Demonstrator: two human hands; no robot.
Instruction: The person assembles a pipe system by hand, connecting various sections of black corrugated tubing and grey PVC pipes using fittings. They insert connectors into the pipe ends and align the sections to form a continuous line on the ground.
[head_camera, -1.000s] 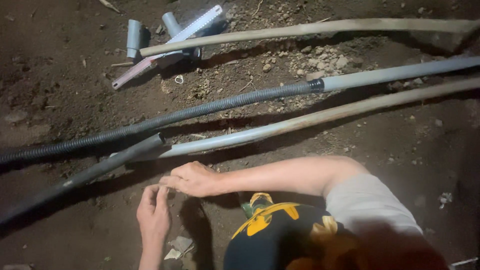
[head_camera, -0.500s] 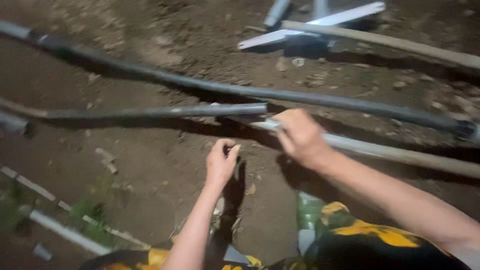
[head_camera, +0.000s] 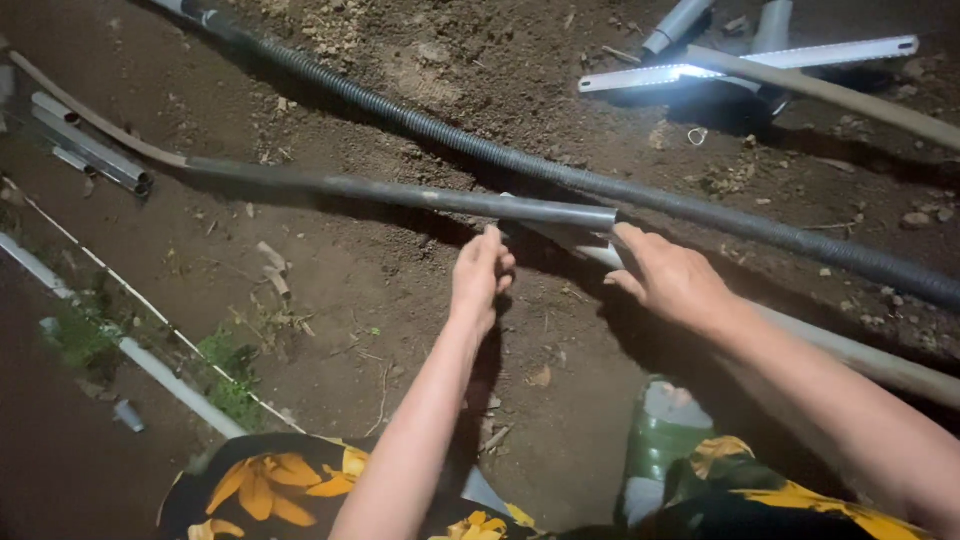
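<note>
My left hand reaches up under the dark grey pipe, fingers bunched together with the tips touching its underside near the open end; I can't tell for sure whether they pinch it, the shadow there is deep. My right hand is spread loosely, palm down, fingers pointing at the same pipe end, with the index tip just at the mouth. Right under that hand a paler pipe runs off to my right along the dirt, its near end tucked below the dark pipe's mouth. Just beyond both hands a black corrugated hose crosses on a slant, apart from the fingers. Farther out past my right hand lies a lit flat strip with short grey pipe stubs beside it and a pale pole across it. Far off my left hand sit a few short pipe offcuts. Near my left elbow, a thin white line and some weeds. Below my right forearm is a green boot.
</note>
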